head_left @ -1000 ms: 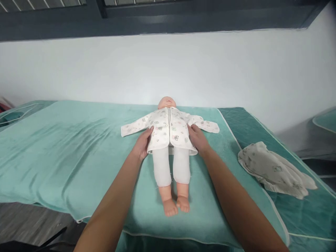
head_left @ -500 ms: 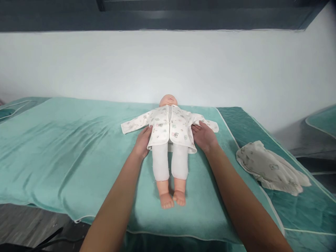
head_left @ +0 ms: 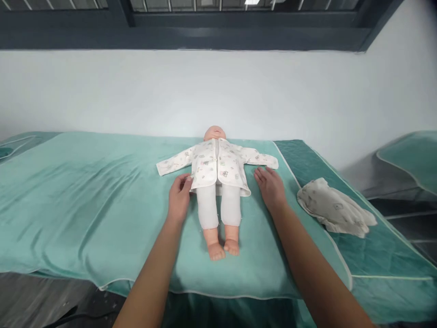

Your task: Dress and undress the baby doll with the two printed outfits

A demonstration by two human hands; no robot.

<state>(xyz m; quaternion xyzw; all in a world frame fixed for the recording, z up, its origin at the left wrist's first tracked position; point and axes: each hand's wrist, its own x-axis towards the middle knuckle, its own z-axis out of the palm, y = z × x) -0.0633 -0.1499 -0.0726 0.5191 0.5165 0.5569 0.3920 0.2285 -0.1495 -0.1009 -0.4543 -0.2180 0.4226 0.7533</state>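
A baby doll (head_left: 215, 133) lies on its back on the green bed cover, head toward the wall, bare feet toward me. It wears a white printed jacket (head_left: 205, 164) with both sleeves spread out, and white trousers (head_left: 231, 205). My left hand (head_left: 178, 198) is beside the jacket's left lower edge, fingers loosely bent; its fingertips are close to the hem, and I cannot tell whether they touch it. Below the right sleeve, my right hand (head_left: 271, 187) rests open with palm turned inward, a small gap from the jacket.
A crumpled white printed cloth (head_left: 336, 207) lies on the darker green bedding (head_left: 378, 255) at the right. The light green cover (head_left: 85, 205) has folds on the left. Behind the bed stands a white wall (head_left: 170, 91) under a dark window frame (head_left: 239, 36).
My right hand has drawn out from the doll's side, away from the jacket. The left hand has shifted slightly outward. The view has tilted up, showing more of the window.
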